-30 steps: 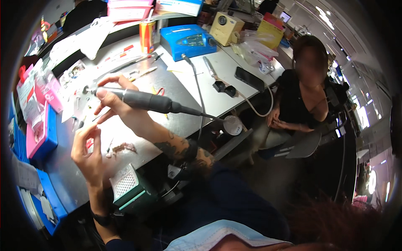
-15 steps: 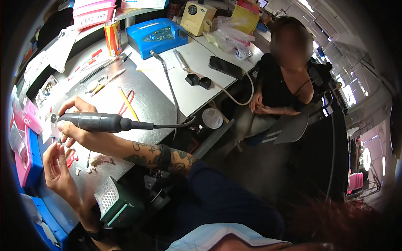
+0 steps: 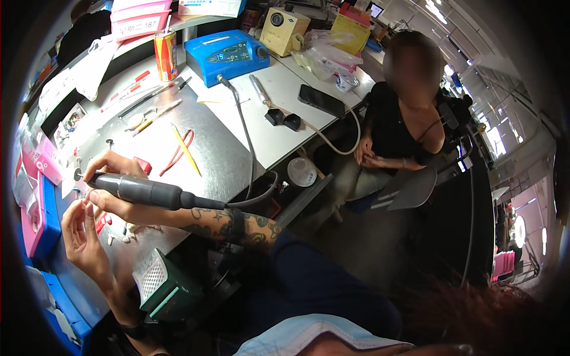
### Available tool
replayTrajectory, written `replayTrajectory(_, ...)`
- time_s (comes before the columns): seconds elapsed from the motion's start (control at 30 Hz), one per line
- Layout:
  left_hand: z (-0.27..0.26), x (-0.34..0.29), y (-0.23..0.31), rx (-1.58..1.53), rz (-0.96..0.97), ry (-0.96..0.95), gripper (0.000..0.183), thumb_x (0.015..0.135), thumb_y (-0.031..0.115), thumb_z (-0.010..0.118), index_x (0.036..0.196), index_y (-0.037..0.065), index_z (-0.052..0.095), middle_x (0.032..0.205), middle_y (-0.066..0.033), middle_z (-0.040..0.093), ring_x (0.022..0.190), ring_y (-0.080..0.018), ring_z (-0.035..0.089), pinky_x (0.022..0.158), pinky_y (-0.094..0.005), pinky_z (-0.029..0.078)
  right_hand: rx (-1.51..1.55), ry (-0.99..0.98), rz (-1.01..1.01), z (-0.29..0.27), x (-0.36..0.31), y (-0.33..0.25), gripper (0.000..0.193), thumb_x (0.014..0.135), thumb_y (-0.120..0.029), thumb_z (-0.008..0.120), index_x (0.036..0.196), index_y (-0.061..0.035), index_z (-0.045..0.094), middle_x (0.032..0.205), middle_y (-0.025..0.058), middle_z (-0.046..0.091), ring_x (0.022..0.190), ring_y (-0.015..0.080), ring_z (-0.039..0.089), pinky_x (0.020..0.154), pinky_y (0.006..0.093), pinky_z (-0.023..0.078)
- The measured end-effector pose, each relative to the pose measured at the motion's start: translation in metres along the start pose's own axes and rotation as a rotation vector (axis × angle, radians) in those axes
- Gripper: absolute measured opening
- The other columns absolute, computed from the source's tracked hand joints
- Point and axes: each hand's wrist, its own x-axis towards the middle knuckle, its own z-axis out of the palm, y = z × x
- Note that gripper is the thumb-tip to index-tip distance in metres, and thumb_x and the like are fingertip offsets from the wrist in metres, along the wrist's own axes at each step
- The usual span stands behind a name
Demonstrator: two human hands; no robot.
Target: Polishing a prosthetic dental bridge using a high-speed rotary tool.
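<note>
My right hand (image 3: 114, 203) is wrapped round a dark rotary handpiece (image 3: 145, 191), whose cord runs back to a blue control box (image 3: 222, 65). A small round disc (image 3: 78, 172) shows at the handpiece's front end. Just below, my left hand (image 3: 83, 237) has its thumb and fingertips pinched together, close to my right fingers. What it holds, if anything, is too small to make out. Small whitish pieces (image 3: 132, 235) and a red-and-white packet (image 3: 103, 222) lie on the metal bench top beside my hands.
A yellow pencil (image 3: 185, 151), a red cord loop (image 3: 172, 160), pens and a red can (image 3: 166, 56) lie or stand farther back. A phone (image 3: 321, 101) rests on the white board. A green basket (image 3: 169, 288) is below the bench edge. A person (image 3: 404, 118) sits at right.
The handpiece has tilted, its cord end dropping lower and toward me. My right fingers have shifted slightly with it. The left hand stays nearly in place.
</note>
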Motion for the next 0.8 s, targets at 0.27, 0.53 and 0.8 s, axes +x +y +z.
replayTrajectory(0.27,0.006,0.005,0.002,-0.093,-0.086,0.009,0.023,0.091,-0.001,0.058,0.113,-0.003,0.058,0.107,-0.0124,0.064,0.099,-0.0167,0.061,0.087,-0.0276,0.052,0.051,-0.046,-0.076,-0.002,-0.001,0.008,0.023,0.081,-0.002,0.056,0.103,-0.0011,0.048,0.087,0.0087,0.055,0.081,0.0121,0.06,0.064,0.0259,0.056)
replayTrajectory(0.53,0.0,0.007,-0.001,0.052,-0.041,0.032,0.025,0.091,-0.001,0.058,0.116,-0.003,0.057,0.107,-0.0131,0.064,0.099,-0.0166,0.061,0.086,-0.0272,0.052,0.082,0.027,-0.04,0.002,-0.003,-0.002,0.022,0.081,-0.001,0.057,0.102,-0.0014,0.049,0.087,0.0084,0.055,0.078,0.0134,0.061,0.065,0.0276,0.057)
replayTrajectory(0.8,-0.005,0.004,-0.002,0.052,-0.047,0.052,0.025,0.089,-0.002,0.06,0.115,-0.003,0.058,0.106,-0.0123,0.064,0.098,-0.0153,0.061,0.084,-0.0259,0.053,0.078,0.002,-0.074,0.003,-0.003,0.01,0.022,0.079,0.0,0.058,0.099,-0.0014,0.05,0.082,0.0077,0.055,0.074,0.0118,0.061,0.062,0.0269,0.057)
